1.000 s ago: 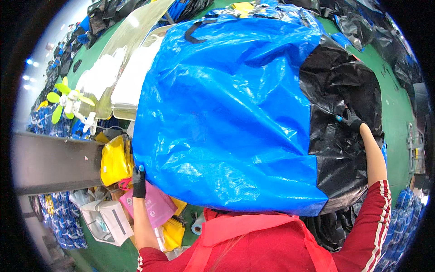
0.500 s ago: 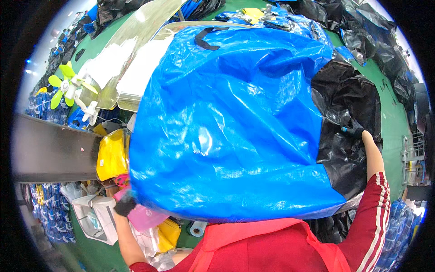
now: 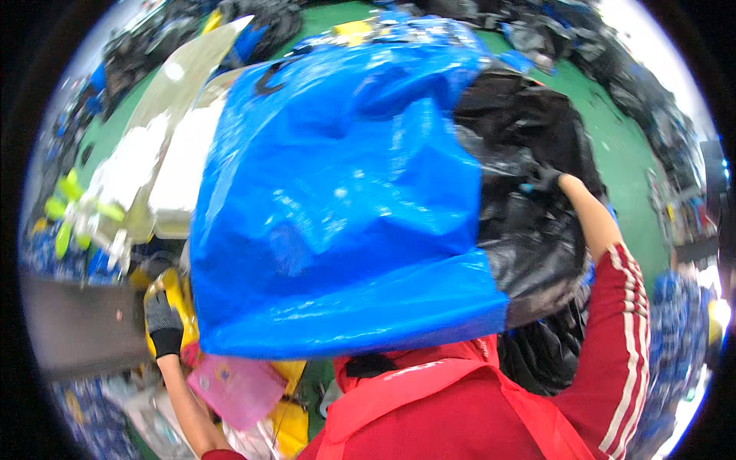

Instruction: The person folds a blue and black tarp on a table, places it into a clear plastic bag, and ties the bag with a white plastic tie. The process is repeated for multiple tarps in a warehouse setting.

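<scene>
At yellow bag (image 3: pixel 186 310): left hand (image 3: pixel 162 313) | on black plastic (image 3: pixel 529 238): right hand (image 3: pixel 547 180) | both grips unclear

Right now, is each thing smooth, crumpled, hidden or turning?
Blue plastic: spread out, creased, shiny
Black section: crumpled
Yellow bundle: partly hidden
Pink piece: lying, partly showing past the blue edge
Left hand: gloved, in front of that bundle; grip unclear
Right hand: gloved, on the black section
Green-bladed fan: blurred; can't tell if turning

Glossy blue sheeting (image 3: pixel 337 199), black section (image 3: pixel 529 245) at right — wrinkled, spread wide; yellow piece (image 3: pixel 187 313) just left — perhaps plastic.
</scene>
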`<state>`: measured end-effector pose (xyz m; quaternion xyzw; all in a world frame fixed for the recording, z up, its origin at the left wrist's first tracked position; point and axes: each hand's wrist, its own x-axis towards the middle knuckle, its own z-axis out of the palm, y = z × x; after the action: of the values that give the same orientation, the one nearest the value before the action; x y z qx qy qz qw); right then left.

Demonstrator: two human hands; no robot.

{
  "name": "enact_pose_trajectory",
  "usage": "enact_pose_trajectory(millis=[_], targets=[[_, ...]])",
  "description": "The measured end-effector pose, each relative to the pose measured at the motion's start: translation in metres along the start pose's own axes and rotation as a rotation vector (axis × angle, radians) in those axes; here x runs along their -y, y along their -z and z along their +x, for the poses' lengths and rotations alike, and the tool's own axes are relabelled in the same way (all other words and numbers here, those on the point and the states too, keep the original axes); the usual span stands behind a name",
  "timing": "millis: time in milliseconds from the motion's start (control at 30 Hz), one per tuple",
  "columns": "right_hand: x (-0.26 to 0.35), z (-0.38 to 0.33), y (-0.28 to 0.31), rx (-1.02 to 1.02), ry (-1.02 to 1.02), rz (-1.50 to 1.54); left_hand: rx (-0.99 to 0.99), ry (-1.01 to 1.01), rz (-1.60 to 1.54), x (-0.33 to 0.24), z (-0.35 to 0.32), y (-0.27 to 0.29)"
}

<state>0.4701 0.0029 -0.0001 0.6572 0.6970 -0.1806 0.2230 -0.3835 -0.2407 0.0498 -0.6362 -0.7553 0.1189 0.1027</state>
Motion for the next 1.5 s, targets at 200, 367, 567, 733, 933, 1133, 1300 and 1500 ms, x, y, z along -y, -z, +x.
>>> enact_pose_trajectory(millis=[200,367,567,733,933,1133,1300,1500], targets=[[0.02,0.013,0.038,0.078,0.125,0.198,-0.378,-1.388,-0.869,-0.394,0.065,0.114],[0.007,0.021,0.022,-0.333,-0.4,0.152,0.251,-2.103,-0.856,-0.525,-0.043,0.045],[0.038,0.033,0.041,-0.199,-0.341,-0.109,-0.056,-1.593,-0.991,-0.461,0.133,0.092],[0.043,0.053,0.052,-0.944,0.238,-0.172,-0.526,-1.194,-0.457,-0.465,0.307,0.083],[-0.024,0.084,-0.011,-0.636,-0.154,-0.015,-0.443,-0.561,-0.201,-0.338,0.408,0.004],[0.013,0.066,0.042,-0.769,0.124,-0.177,-0.414,-0.503,-0.303,-0.39,0.424,0.025],[0.042,0.086,0.17,-0.503,-0.255,-0.053,-0.288,-1.552,-0.466,-0.531,0.3,0.075],[0.055,-0.008,0.131,-1.356,0.406,-0.317,-0.103,-1.45,-0.629,-0.479,0.347,0.058]])
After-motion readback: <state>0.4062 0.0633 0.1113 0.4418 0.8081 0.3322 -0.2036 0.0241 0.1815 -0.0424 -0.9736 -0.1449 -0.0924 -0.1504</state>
